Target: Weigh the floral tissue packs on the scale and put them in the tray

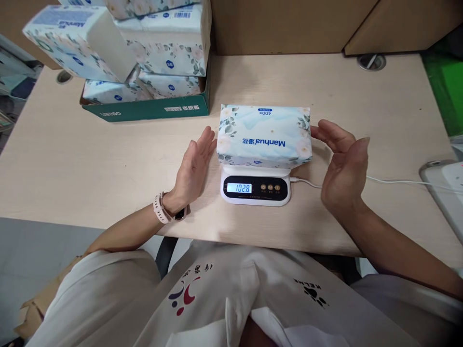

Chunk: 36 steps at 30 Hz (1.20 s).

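A pale wood counter [108, 173]. Nearest the wearer, a white scale [256, 190] reads 102.8. On it sits a tissue pack [265, 132], long axis running left to right, lettering upside down to the wearer. It lies right of the left hand [195, 166] and left of the right hand [342, 164], about equally near; both are unclenched, gripping nothing, contact unclear. Beyond, at left, a green box [144, 110] holds more packs [168, 55].

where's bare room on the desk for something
The pale wooden desk is bare left of the left hand, in front of the green cardboard box, and between the brown cardboard and the floral tissue pack on the white digital scale. It is crowded around the scale, between that hand and the right hand.
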Motion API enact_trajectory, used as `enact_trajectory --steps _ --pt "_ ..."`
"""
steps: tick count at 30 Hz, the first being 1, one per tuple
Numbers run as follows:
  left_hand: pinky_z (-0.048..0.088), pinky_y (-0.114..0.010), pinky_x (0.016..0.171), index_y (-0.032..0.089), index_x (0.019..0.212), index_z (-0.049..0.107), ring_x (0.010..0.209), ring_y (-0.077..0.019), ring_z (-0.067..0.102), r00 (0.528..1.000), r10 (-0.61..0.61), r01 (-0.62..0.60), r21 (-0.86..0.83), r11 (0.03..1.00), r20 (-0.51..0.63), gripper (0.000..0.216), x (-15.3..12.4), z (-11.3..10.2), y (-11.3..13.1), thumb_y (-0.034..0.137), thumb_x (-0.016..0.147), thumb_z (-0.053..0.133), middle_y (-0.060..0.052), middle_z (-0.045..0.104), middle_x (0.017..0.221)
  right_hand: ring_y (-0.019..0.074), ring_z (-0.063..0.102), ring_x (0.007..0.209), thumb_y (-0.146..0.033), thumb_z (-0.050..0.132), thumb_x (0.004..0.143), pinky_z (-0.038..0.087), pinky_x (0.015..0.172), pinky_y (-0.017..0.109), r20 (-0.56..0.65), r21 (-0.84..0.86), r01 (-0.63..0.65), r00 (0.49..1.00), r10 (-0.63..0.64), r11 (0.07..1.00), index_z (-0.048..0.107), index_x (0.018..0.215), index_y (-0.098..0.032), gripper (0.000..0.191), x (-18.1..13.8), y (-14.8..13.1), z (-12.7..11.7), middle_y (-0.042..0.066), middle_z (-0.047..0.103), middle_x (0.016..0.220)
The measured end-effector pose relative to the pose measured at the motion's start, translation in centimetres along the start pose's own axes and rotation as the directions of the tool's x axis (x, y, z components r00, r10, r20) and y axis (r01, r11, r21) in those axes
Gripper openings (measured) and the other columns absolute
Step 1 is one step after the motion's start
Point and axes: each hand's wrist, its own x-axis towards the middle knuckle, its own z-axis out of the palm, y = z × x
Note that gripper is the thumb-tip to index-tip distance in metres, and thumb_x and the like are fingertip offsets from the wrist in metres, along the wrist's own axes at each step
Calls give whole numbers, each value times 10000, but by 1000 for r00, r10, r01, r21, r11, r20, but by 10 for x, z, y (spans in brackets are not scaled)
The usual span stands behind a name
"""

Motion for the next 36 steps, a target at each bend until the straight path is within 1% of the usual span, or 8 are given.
enact_trajectory --steps 9,24,26,28,30,32,34,36 --pt "186 -557 1521 391 1658 574 1813 -336 208 1000 7 -7 9 1000 2 791 -1 3 2 878 1056 413 82 403 1865 294 768 1376 -671 332 1162 415 1367 644 15 -21 -4 1000 5 1000 834 1361 -360 623 -2 -5 1 19 853 1339" --pt "172 -557 1524 394 1661 565 1817 -334 190 1000 19 -19 16 1000 22 793 0 2 1 882 1057 403 85 377 1876 327 749 1421 -731 415 1121 459 1361 668 81 -56 46 996 -41 997 771 1440 -285 654 -5 -2 -2 79 816 1416" --pt "160 -564 1524 389 1671 551 1818 -338 181 1000 15 -16 16 1000 26 807 0 2 1 887 1056 397 76 366 1883 320 730 1454 -725 387 1131 445 1376 670 116 -51 68 991 -62 996 736 1491 -305 654 -5 2 -5 69 796 1461" --pt "129 -568 1527 397 1689 526 1824 -338 149 999 16 -17 17 1000 35 819 -1 3 0 895 1054 386 79 343 1893 311 654 1559 -766 432 1103 418 1406 653 203 -53 82 977 -70 995 644 1589 -384 654 -5 5 -9 33 722 1597" --pt "80 -562 1530 423 1713 487 1830 -331 93 998 24 -25 24 999 53 835 -3 7 1 912 1043 383 98 308 1905 318 521 1682 -860 618 972 374 1441 625 301 -71 68 953 -43 995 526 1661 -482 791 -4 6 -12 -15 577 1762" --pt "51 -549 1531 457 1736 442 1834 -317 51 997 31 -34 34 999 74 843 -6 12 2 921 1034 394 118 269 1915 350 392 1758 -910 824 756 283 1476 637 374 -101 44 928 -3 994 424 1705 -530 1098 -4 6 -14 -34 415 1873" --pt "61 -538 1531 480 1751 411 1835 -302 52 993 56 -60 39 997 104 827 -10 18 3 907 1044 396 129 248 1919 383 317 1786 -869 957 591 205 1481 683 427 -116 35 904 18 993 344 1738 -542 1341 -2 5 -14 -27 293 1927" --pt "76 -535 1531 490 1761 397 1834 -292 79 984 98 -105 38 994 146 777 -13 22 3 862 1079 362 129 252 1918 388 281 1798 -780 1030 537 185 1468 719 460 -128 23 887 39 992 300 1750 -560 1432 3 4 -12 -32 233 1944"
